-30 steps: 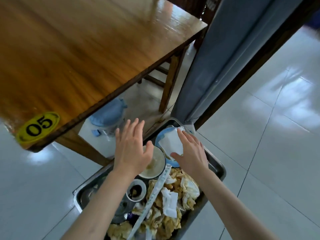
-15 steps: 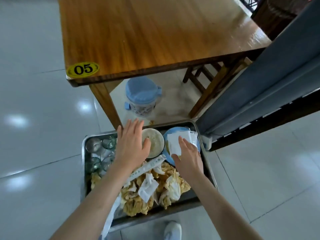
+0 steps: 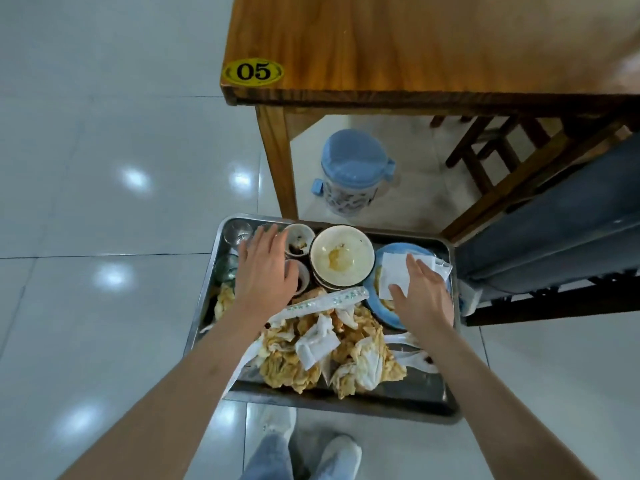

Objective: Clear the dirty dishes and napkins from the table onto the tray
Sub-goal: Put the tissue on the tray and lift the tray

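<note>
A steel tray (image 3: pixel 346 401) sits low in front of me, full of dirty dishes. A pile of soiled napkins (image 3: pixel 332 351) fills its near half, with a chopstick wrapper (image 3: pixel 325 303) across it. Behind stand a stained white bowl (image 3: pixel 341 259), two small sauce cups (image 3: pixel 299 240) and glasses (image 3: pixel 237 232). At the right, a blue plate (image 3: pixel 384 306) carries a white napkin (image 3: pixel 394 275). My left hand (image 3: pixel 265 271) hovers flat over the cups, holding nothing. Fingers straight, my right hand (image 3: pixel 420 292) rests on the napkin and plate.
The wooden table (image 3: pixel 415 46) with a yellow "05" label (image 3: pixel 252 71) stands behind the tray. Under it are a blue-lidded bin (image 3: pixel 353 171) and a wooden stool (image 3: pixel 491 147). A grey upholstered bench (image 3: pixel 554 230) lies at the right. My shoes (image 3: pixel 311 445) are below the tray.
My view has swung so the tray lies square before me. Both hands have stayed spread over the tray; the left moved left from the bowl to above the cups.
</note>
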Motion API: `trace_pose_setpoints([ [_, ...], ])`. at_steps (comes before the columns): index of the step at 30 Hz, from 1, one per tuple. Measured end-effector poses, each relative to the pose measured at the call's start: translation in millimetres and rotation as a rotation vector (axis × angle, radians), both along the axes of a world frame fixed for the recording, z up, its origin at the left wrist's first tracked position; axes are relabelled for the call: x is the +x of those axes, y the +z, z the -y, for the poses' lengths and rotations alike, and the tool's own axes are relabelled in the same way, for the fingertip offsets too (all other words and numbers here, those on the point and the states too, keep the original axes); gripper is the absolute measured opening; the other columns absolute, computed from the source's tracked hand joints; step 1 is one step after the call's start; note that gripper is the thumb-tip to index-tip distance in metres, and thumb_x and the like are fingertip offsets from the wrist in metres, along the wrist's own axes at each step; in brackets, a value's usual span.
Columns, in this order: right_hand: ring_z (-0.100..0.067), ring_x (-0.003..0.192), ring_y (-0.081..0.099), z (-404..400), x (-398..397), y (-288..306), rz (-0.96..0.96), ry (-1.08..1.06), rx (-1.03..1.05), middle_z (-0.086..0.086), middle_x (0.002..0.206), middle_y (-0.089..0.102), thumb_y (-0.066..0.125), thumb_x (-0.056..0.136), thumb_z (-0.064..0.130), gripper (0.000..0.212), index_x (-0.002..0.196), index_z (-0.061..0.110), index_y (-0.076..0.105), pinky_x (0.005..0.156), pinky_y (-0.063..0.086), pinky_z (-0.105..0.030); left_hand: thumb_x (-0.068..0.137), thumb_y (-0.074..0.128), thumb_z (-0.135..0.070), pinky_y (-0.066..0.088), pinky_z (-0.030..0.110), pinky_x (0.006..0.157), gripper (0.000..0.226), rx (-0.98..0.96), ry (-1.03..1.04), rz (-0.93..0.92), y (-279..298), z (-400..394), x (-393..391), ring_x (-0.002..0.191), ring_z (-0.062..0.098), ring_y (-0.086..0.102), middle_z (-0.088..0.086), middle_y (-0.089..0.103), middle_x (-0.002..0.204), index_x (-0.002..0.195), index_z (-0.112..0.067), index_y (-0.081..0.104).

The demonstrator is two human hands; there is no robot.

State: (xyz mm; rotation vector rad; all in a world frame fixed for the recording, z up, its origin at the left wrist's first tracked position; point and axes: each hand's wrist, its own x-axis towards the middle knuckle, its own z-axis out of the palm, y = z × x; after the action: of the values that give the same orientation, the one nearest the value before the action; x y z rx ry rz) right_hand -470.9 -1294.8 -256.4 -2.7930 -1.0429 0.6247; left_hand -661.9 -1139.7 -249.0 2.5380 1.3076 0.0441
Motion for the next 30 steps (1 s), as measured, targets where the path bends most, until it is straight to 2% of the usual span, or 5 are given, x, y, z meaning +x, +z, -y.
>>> trace_pose_setpoints([
  [9, -0.024, 0.136, 0.028, -0.7, 6.9, -15.9, 0.020, -0.029, -0.036, -0.005, 0.151, 0.030, 0.050, 0.094, 0.031, 0.062, 0.147, 0.016, 0.021, 0.104, 0.036, -0.040, 0.093, 0.048, -0.019, 0.012, 0.050, 0.115, 0.050, -0.004, 0.151, 0.000, -17.7, -5.1, -13.1, 0.143, 0.027, 0.020, 0.009, 0.031, 0.151, 0.141, -0.012, 0.035],
  [16, -0.031, 0.117, 0.042, 8.1, 18.5, -19.1, 0.223, -0.120, 0.183, -0.012, 0.128, 0.052, 0.057, 0.088, 0.016, 0.045, 0.132, 0.013, 0.046, 0.086, 0.046, -0.045, 0.087, 0.053, -0.012, 0.030, 0.056, 0.105, 0.050, 0.054, 0.211, -0.027, -32.2, -18.5, -36.0, 0.132, 0.034, 0.036, 0.017, 0.043, 0.141, 0.136, -0.006, 0.042],
  [19, -0.032, 0.122, 0.037, 10.9, 27.5, -21.4, 0.214, -0.197, 0.087, -0.014, 0.136, 0.042, 0.058, 0.089, 0.023, 0.053, 0.137, 0.014, 0.037, 0.093, 0.043, -0.046, 0.087, 0.053, -0.016, 0.031, 0.053, 0.104, 0.055, -0.004, 0.326, -0.086, -38.9, -20.4, -43.0, 0.129, 0.035, 0.038, 0.019, 0.043, 0.139, 0.138, -0.004, 0.036],
  [25, -0.036, 0.134, 0.026, 19.8, 31.4, -32.2, -0.021, -0.384, -0.102, -0.016, 0.148, 0.021, 0.052, 0.090, 0.043, 0.077, 0.145, 0.011, 0.011, 0.103, 0.036, -0.052, 0.086, 0.052, -0.025, 0.040, 0.055, 0.096, 0.059, -0.408, 0.773, -0.177, -52.9, -21.4, -61.4, 0.112, 0.040, 0.048, 0.022, 0.048, 0.124, 0.135, -0.003, 0.027],
  [30, -0.042, 0.133, 0.025, 26.3, 37.5, -44.4, -0.225, -0.524, -0.167, -0.020, 0.151, 0.013, 0.048, 0.091, 0.045, 0.083, 0.148, 0.015, -0.005, 0.104, 0.031, -0.056, 0.088, 0.050, -0.022, 0.045, 0.052, 0.091, 0.044, -0.511, 0.785, -0.152, -55.9, -23.6, -67.1, 0.101, 0.041, 0.052, 0.022, 0.050, 0.113, 0.124, -0.001, 0.036],
])
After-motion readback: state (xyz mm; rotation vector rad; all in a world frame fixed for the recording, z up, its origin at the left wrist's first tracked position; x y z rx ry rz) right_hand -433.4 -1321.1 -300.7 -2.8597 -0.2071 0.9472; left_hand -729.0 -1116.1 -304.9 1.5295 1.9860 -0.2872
